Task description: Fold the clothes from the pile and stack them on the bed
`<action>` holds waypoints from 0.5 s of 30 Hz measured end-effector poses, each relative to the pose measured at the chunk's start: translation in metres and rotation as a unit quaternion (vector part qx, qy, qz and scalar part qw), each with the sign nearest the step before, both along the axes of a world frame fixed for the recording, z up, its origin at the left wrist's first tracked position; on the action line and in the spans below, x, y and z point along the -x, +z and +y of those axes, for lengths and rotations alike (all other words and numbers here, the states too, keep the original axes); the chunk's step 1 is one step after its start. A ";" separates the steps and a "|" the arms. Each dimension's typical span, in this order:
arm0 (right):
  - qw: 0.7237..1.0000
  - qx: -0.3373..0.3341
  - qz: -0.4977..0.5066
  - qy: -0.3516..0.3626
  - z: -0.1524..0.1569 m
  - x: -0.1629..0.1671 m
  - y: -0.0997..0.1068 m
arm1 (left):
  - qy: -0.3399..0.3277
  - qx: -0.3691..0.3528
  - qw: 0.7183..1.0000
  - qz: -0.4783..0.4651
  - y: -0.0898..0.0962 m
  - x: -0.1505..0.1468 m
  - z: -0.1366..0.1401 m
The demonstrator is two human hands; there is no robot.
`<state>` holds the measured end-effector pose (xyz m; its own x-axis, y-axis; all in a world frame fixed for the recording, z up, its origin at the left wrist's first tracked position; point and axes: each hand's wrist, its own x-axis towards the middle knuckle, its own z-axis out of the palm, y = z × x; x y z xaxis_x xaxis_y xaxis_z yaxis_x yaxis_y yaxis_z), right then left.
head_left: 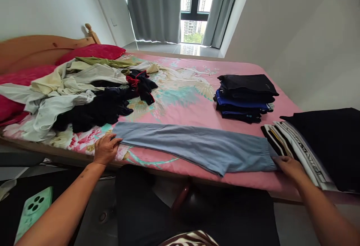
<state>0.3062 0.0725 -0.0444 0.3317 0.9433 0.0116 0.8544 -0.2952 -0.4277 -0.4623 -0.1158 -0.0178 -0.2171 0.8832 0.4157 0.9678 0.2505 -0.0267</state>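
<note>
Pink floral bed [191, 111]. Blue-grey trousers [191, 141] stretched lengthwise along near edge. Left hand [107, 147], palm down, pinching left end; right hand [289, 166], well apart, reaching in from right, fingers at waistband [267, 152], grip uncertain, cannot tell.

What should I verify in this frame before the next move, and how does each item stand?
1. Left hand at the pants' leg end: ok.
2. Right hand at the waistband: ok.
3. Firm grip by both hands: cannot tell.
4. Pants free of wrinkles: not ok; some show near the waistband.
5. Pants apart from the blue-black stack: ok.
</note>
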 end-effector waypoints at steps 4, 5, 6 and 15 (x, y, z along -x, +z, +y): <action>0.987 -0.127 -0.072 0.058 -0.017 0.043 0.025 | -0.012 -0.056 0.998 -0.020 0.001 -0.010 -0.001; 0.973 -0.188 -0.085 0.103 -0.023 0.062 0.033 | -0.037 -0.074 0.996 -0.031 0.002 -0.023 0.003; 0.959 -0.231 -0.060 0.151 -0.029 0.083 0.040 | -0.075 -0.086 0.992 -0.048 0.004 -0.040 0.007; 0.903 -0.253 0.096 0.334 -0.079 0.204 0.051 | -0.517 0.035 0.831 -0.204 0.020 -0.315 0.039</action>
<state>0.1023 -0.0066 0.0061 -0.2667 0.8238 0.5002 0.6658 0.5327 -0.5224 -0.1473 -0.0771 0.0019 0.5628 0.7039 0.4334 0.5966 -0.7088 0.3764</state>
